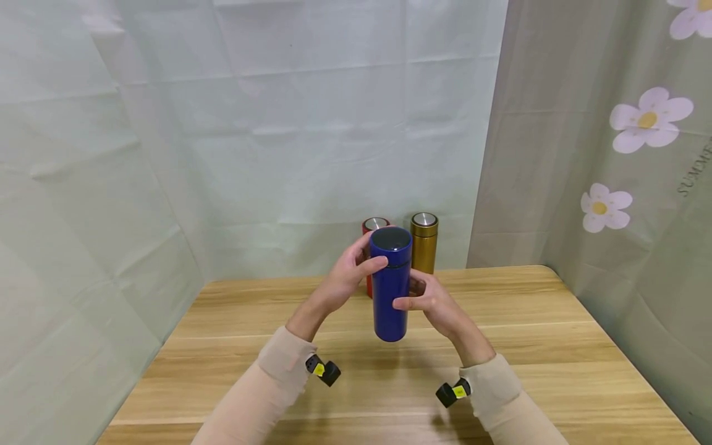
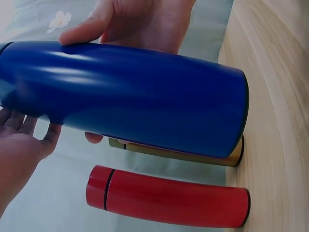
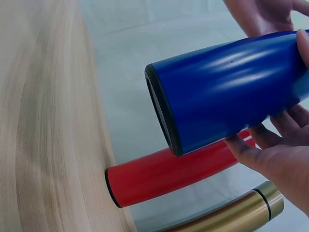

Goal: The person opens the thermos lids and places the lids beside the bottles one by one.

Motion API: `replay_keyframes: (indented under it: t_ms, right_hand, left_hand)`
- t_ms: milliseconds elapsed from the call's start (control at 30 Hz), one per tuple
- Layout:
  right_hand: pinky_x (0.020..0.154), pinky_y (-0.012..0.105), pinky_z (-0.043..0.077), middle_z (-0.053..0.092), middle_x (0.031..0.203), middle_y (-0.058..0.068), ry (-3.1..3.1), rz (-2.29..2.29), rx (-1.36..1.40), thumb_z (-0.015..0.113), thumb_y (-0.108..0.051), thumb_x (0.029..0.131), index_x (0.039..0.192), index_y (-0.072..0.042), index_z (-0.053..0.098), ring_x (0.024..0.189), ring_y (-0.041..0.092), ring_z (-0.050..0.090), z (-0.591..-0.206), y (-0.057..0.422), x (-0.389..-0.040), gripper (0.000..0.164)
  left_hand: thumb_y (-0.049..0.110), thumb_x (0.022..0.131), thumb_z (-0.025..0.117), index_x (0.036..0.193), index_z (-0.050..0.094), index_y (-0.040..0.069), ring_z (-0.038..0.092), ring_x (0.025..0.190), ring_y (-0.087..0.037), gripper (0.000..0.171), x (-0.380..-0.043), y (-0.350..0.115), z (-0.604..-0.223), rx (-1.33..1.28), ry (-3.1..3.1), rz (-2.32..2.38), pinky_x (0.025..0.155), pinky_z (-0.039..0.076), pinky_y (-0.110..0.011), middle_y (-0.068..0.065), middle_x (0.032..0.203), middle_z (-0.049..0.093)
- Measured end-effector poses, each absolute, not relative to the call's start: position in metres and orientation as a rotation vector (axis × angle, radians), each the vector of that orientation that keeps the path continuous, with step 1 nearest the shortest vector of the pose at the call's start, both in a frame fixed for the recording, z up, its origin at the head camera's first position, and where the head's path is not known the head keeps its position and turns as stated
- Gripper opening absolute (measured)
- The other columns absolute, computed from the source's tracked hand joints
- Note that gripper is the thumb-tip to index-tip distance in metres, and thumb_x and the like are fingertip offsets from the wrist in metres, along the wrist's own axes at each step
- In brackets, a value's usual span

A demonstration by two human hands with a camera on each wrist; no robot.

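A blue thermos flask [image 1: 390, 315] with a dark-topped lid stands upright in the air between both hands, its base clear of the table in the right wrist view. My left hand [image 1: 343, 277] grips it at the lid, thumb across the front. Lower down, my right hand [image 1: 440, 304] holds the body from the right side, thumb in front and fingers behind. Beyond it a red thermos flask [image 2: 174, 198] stands on the table, mostly hidden by the blue one in the head view. To its right is a gold thermos flask [image 1: 425, 248], its lower part covered.
The wood-grain table [image 1: 250, 346] reaches back to a pale hanging cloth [image 1: 311, 154]. On the right hangs a greyer curtain [image 1: 534, 185] with white flowers. Each sleeved wrist wears a small black camera, such as the left camera [image 1: 328, 372].
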State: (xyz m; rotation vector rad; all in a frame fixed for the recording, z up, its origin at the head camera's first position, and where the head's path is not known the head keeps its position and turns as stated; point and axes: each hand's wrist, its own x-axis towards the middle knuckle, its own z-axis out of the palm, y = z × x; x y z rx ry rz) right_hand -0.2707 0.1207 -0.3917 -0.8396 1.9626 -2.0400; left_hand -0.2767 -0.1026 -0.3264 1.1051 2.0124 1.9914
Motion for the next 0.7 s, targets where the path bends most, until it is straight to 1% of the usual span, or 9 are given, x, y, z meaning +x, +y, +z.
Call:
replay_keyframes:
  t_ms: [100, 200, 333, 433, 567, 700]
  right_hand:
    - [0.108, 0.057, 0.045, 0.062, 0.140, 0.017, 1.963, -2.042, -0.839, 0.077, -0.021, 0.088, 0.150, -0.004, 0.051, 0.126, 0.036, 0.058, -0.392, 0.121, -0.271, 0.069]
    - [0.108, 0.057, 0.045, 0.062, 0.140, 0.017, 1.967, -2.043, -0.839, 0.076, -0.021, 0.089, 0.150, -0.005, 0.051, 0.126, 0.036, 0.058, -0.392, 0.121, -0.271, 0.068]
    - [0.108, 0.057, 0.045, 0.063, 0.139, 0.016, 1.973, -2.046, -0.843, 0.076, -0.021, 0.089, 0.150, -0.004, 0.051, 0.126, 0.035, 0.059, -0.393, 0.120, -0.272, 0.068]
    - [0.108, 0.056, 0.046, 0.063, 0.138, 0.017, 1.972, -2.049, -0.847, 0.077, -0.022, 0.088, 0.149, -0.004, 0.052, 0.125, 0.035, 0.059, -0.393, 0.119, -0.272, 0.068]
    - [0.107, 0.055, 0.047, 0.063, 0.138, 0.016, 1.970, -2.051, -0.853, 0.077, -0.022, 0.088, 0.150, -0.004, 0.051, 0.125, 0.035, 0.060, -0.392, 0.118, -0.271, 0.069]
    - [0.107, 0.055, 0.047, 0.063, 0.139, 0.017, 1.973, -2.046, -0.865, 0.077, -0.021, 0.088, 0.150, -0.004, 0.051, 0.125, 0.035, 0.060, -0.390, 0.117, -0.271, 0.069]
  left_hand:
    - [0.058, 0.090, 0.077, 0.156, 0.040, 0.012, 0.059, 0.124, -0.029, 0.088, -0.275, -0.100, -0.326, 1.071, 1.992, 2.054, 0.106, 0.051, -0.044, -0.014, 0.141, 0.058]
    - [0.057, 0.086, 0.081, 0.154, 0.041, 0.013, 0.059, 0.125, -0.029, 0.090, -0.273, -0.098, -0.325, 1.046, 1.981, 2.110, 0.106, 0.051, -0.045, -0.014, 0.142, 0.059]
    - [0.060, 0.080, 0.085, 0.152, 0.040, 0.013, 0.059, 0.127, -0.028, 0.097, -0.271, -0.094, -0.325, 1.029, 2.007, 2.157, 0.108, 0.048, -0.046, -0.014, 0.143, 0.058]
    - [0.062, 0.078, 0.085, 0.151, 0.039, 0.013, 0.058, 0.127, -0.027, 0.100, -0.271, -0.094, -0.325, 1.030, 2.022, 2.164, 0.109, 0.047, -0.045, -0.014, 0.142, 0.058]
    - [0.064, 0.079, 0.083, 0.156, 0.036, 0.015, 0.056, 0.131, -0.028, 0.103, -0.273, -0.097, -0.324, 1.082, 2.019, 2.106, 0.111, 0.046, -0.044, -0.014, 0.146, 0.055]
    - [0.067, 0.087, 0.074, 0.163, 0.031, 0.018, 0.054, 0.135, -0.030, 0.099, -0.276, -0.105, -0.323, 1.165, 2.014, 2.011, 0.110, 0.048, -0.047, -0.014, 0.152, 0.051]
